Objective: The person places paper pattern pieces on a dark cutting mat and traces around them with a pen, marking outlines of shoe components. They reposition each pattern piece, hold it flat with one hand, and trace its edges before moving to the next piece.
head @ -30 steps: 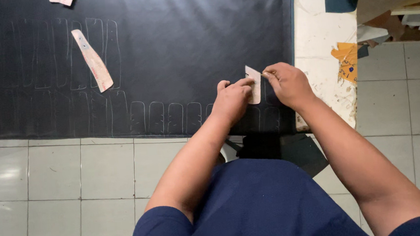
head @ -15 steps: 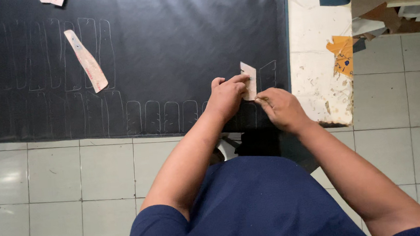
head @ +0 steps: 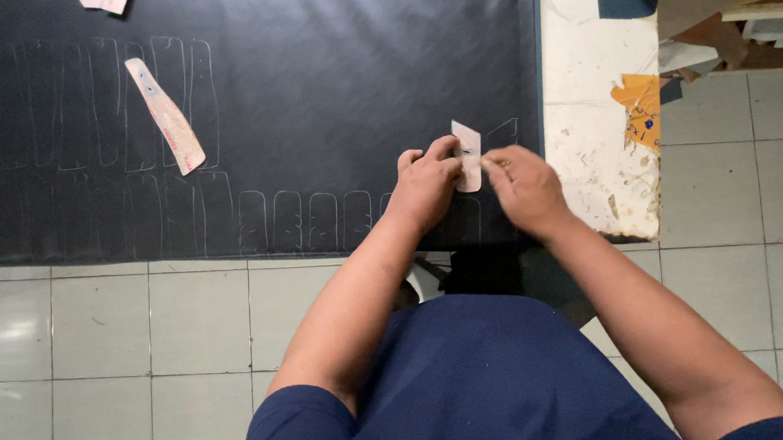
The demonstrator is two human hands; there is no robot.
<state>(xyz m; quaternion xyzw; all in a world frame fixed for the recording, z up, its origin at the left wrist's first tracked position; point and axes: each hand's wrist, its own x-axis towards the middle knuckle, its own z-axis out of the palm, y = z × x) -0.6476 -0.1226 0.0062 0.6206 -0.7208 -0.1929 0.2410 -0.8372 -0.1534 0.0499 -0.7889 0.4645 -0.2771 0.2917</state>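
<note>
Small pale template (head: pixel 467 153) lies upright near the black sheet's (head: pixel 325 85) right front corner, pinned by left hand (head: pixel 426 185); right hand (head: pixel 524 186) touches its right edge, grip unclear.

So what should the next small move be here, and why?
Probably run the right hand along the small card template to trace its edge. The left hand pins it flat on the black sheet, at the end of a row of chalked outlines.

Long pale template (head: pixel 165 116) on sheet; orange scrap (head: pixel 638 105) on worn table (head: pixel 584 65).
</note>
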